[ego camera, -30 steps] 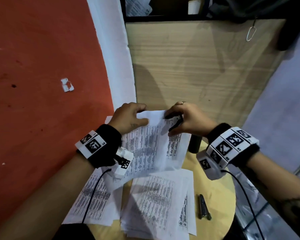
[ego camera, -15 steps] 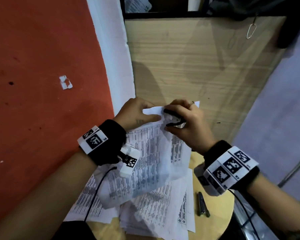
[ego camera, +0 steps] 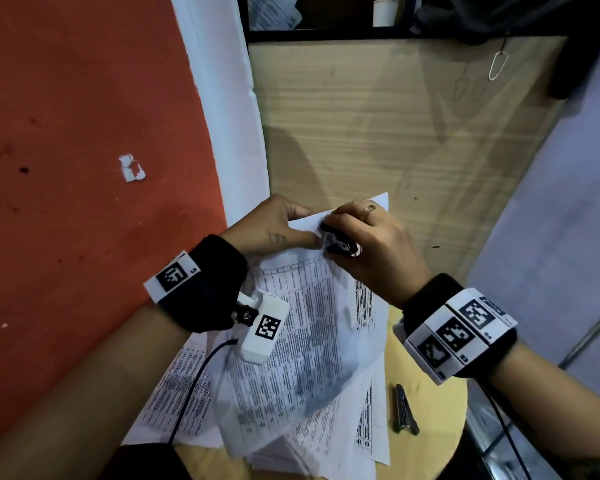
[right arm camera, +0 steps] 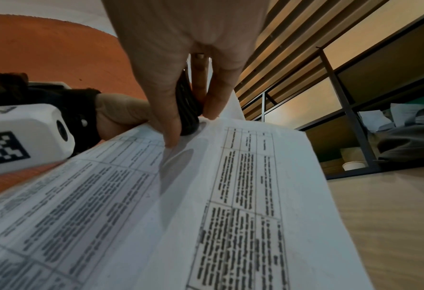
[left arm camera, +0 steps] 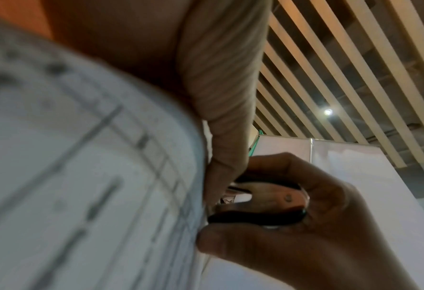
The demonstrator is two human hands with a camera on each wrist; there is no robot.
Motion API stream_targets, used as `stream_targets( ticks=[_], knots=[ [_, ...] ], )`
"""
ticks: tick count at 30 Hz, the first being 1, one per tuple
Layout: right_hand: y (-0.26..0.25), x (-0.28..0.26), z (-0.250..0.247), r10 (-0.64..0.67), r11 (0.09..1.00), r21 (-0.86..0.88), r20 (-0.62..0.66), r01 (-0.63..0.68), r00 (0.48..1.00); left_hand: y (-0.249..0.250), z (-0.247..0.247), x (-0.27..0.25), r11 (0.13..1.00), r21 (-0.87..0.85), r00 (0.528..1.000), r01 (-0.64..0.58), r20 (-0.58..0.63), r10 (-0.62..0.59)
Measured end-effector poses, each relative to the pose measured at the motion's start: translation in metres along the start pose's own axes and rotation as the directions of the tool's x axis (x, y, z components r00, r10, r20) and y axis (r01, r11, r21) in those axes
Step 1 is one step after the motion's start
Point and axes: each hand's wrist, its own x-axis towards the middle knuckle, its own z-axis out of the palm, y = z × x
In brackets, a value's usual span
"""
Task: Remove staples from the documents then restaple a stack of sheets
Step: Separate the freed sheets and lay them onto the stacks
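Observation:
A printed document (ego camera: pixel 312 327) is lifted off the round table, its top edge raised toward the wooden panel. My left hand (ego camera: pixel 274 226) pinches that top edge between thumb and fingers. My right hand (ego camera: pixel 364 237) grips a black staple remover (ego camera: pixel 340 242) pressed against the same corner. In the left wrist view the staple remover (left arm camera: pixel 263 204) shows metal claws at the paper's edge (left arm camera: pixel 196 176). The right wrist view shows the staple remover (right arm camera: pixel 187 106) between thumb and fingers above the document (right arm camera: pixel 206 196). The staple itself is hidden.
More printed sheets (ego camera: pixel 326 441) lie spread on the round wooden table (ego camera: pixel 430 427). A dark metal stapler (ego camera: pixel 405 410) lies on the table to the right of them. A wooden panel (ego camera: pixel 395 133) stands behind, an orange wall (ego camera: pixel 84 133) at the left.
Both hands have lifted the document's top edge up and away from the table. My right hand has turned over, bringing the staple remover onto the corner beside my left thumb.

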Motion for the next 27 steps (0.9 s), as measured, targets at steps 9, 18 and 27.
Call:
stream_targets(
  ticks=[9, 18, 27],
  knots=[
    [-0.0023, 0.0016, -0.0024, -0.032, 0.999, 0.001, 0.004, 0.032, 0.999, 0.0037, -0.0017, -0.0015, 0.997, -0.076, 0.999, 0.022, 0.034, -0.02],
    [0.0007, 0.0064, 0.0014, -0.086, 0.995, -0.034, 0.081, 0.089, 0.993, 0.0058, -0.0016, -0.0048, 0.984, -0.154, 0.995, 0.093, 0.057, -0.086],
    [0.0, 0.0068, 0.0023, -0.1, 0.992, -0.067, 0.07, 0.105, 0.993, 0.0041, -0.0035, -0.0041, 0.975, -0.168, 0.989, 0.143, 0.058, -0.135]
  ],
)
